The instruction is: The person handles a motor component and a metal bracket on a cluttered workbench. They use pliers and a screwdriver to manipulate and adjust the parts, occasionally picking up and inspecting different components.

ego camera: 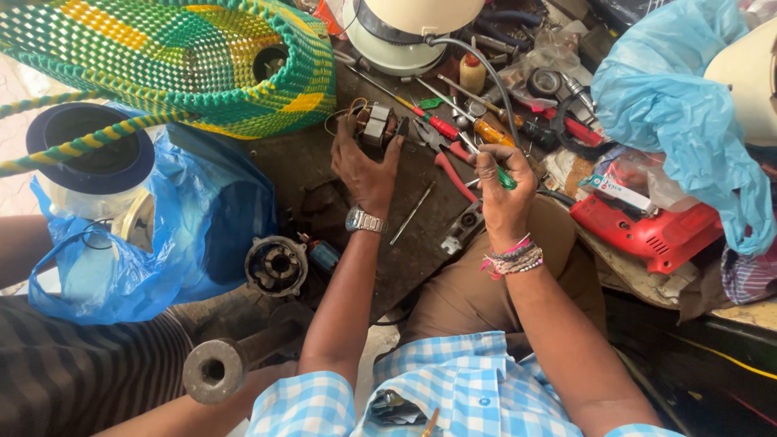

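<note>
Checked blue-and-white cloth of the person's shirt (453, 388) fills the near edge, with both forearms reaching away over the dark, oily workbench (324, 186). Left hand (366, 166), wearing a metal wristwatch (366, 220), is curled around a small motor stator (374, 125), a stack of grey steel laminations with copper windings and loose wire leads, held just above the bench surface near its middle. Right hand (503, 190), with beaded bracelets (513, 259) at the wrist, is clenched on a green-handled screwdriver (486, 162) whose tip points toward the stator. Judged from its build, the stator is dense and rigid for its size, safely gripped by the laminated steel sides as shown; the enamelled windings and thin leads look easily nicked or torn and are poor places to hold, and an oily film may make the steel slippery. Beside the left forearm lies a round motor housing (277, 265), next to a blue plastic bag (162, 243). Farther off lie red-handled pliers (449, 158), a red power tool (655, 231), further screwdrivers, a green-and-yellow woven basket (186, 57) and a cream appliance base (405, 36).
</note>
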